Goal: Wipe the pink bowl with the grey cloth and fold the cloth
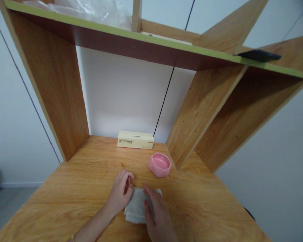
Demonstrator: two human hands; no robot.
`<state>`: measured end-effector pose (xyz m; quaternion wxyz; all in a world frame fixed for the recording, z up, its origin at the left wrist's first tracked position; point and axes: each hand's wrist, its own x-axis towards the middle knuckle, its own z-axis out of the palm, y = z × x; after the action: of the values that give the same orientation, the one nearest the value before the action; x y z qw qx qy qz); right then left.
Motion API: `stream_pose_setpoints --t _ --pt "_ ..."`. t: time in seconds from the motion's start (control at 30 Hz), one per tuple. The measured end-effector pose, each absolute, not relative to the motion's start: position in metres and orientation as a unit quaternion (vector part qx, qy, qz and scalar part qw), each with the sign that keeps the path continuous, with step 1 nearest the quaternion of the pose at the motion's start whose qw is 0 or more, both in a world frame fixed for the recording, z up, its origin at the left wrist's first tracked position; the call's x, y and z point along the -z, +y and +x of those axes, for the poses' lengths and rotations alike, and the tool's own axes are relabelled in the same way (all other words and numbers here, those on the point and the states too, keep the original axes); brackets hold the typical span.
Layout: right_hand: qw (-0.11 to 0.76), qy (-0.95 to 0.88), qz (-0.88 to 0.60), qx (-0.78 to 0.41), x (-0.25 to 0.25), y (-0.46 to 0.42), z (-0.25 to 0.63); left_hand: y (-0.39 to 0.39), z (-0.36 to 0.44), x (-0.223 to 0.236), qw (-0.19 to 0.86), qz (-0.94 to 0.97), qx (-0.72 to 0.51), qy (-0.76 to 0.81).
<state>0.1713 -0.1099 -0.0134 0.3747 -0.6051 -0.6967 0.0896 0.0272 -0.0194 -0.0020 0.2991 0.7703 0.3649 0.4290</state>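
A folded light grey cloth (137,206) lies flat on the wooden desk in front of me. My left hand (121,190) rests at the cloth's left edge, fingers loosely bent and a gap between them and the thumb; it grips nothing. Over the right part of the cloth, my right hand (158,210) is stretched out with thumb and fingers apart, covering that side. Beyond the cloth, slightly to the right, stands a pink faceted bowl (159,165), which neither hand touches.
A cream-coloured long box (135,140) sits at the back of the desk (91,181) against the white wall. Wooden side panels rise left and right. Overhead runs a shelf (131,38) with clear plastic wrapping (91,11) and a dark flat object (260,55).
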Motion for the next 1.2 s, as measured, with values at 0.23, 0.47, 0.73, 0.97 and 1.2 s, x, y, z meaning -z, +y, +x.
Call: stream_pose_setpoints --t 0.23,0.47,0.73,0.97,1.2 --pt "0.288 -0.741 -0.604 -0.057 0.035 -0.109 0.183 -0.021 0.028 0.001 0.263 0.811 -0.39 0.347" --pt "0.387 -0.545 -0.743 -0.039 0.018 -0.12 0.22 -0.019 0.027 0.001 0.252 0.797 -0.41 0.365" --pt "0.418 -0.505 -0.744 -0.13 0.031 -0.127 0.217 -0.023 0.03 0.001 0.303 0.8 -0.387 0.344" --pt "0.418 -0.474 -0.755 -0.172 0.012 -0.11 0.238 -0.02 0.029 0.006 0.312 0.801 -0.384 0.337" --pt "0.298 -0.504 -0.808 -0.067 0.014 -0.095 0.264 -0.02 0.031 0.008 0.3 0.819 -0.363 0.329"
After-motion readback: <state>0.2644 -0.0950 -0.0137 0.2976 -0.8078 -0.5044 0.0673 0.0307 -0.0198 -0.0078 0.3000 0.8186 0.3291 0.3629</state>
